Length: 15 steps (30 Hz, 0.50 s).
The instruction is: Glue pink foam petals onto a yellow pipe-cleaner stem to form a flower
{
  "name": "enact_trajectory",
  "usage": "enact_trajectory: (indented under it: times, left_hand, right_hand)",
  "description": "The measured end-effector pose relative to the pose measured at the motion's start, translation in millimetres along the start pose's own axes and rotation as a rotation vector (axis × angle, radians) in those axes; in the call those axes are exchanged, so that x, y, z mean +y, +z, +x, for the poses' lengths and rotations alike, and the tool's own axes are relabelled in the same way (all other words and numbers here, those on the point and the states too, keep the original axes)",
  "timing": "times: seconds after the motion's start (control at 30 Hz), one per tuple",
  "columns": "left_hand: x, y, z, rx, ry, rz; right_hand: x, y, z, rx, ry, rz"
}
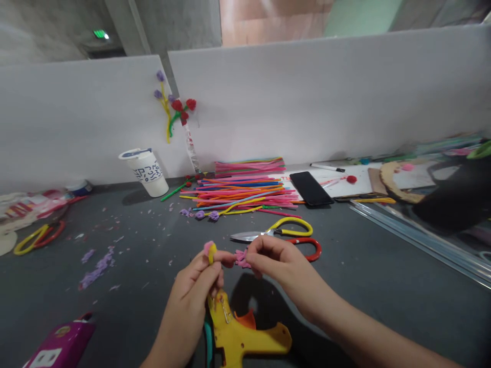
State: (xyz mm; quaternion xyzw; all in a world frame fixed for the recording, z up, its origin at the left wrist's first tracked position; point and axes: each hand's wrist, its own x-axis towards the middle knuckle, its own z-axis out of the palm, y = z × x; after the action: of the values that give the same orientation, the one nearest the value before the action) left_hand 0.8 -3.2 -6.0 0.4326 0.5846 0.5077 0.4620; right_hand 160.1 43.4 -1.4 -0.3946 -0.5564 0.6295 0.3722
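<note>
Between the thumb and fingers of my left hand (pixel 197 286) is a yellow pipe cleaner (pixel 211 254) with a fuzzy pink tip (pixel 208 247). My right hand (pixel 282 260) is closed in a pinch at a small bunch of short pink pipe cleaner pieces (pixel 241 258); its fingertips partly hide what they grip. My left index finger reaches toward the same pieces. Below both hands a yellow glue gun (pixel 245 337) with an orange trigger lies on the table. Just beyond my right hand are open scissors (pixel 293 226) with one yellow and one red handle.
A stack of coloured pipe cleaners (pixel 241 191) lies ahead, beside a black phone (pixel 311 188). A white cup (pixel 148 171) stands left. More scissors (pixel 38 239), purple scraps (pixel 97 268) and a purple box (pixel 63 342) are on the left. Clear rods (pixel 418 240) lie right; white panels (pixel 307 102) close the back.
</note>
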Motion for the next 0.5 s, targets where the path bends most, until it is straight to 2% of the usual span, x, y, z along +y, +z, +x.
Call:
enact_trajectory:
  times: [0.1, 0.23, 0.5]
  left_hand:
    - [-2.6, 0.7, 0.4, -0.081, -0.091, -0.127]
    - [-1.9, 5.2, -2.6, -0.113, -0.163, -0.172]
    - [-3.8, 4.9, -7.2, -0.109, -0.06, -0.088]
  right_hand:
    - [-0.7, -0.2, 0.1, 0.02, -0.01, -0.003]
    - [-1.1, 3.1, -3.4, -0.013, 0.019, 0.04]
    - [0.6, 8.7, -7.6, 0.019, 0.065, 0.075]
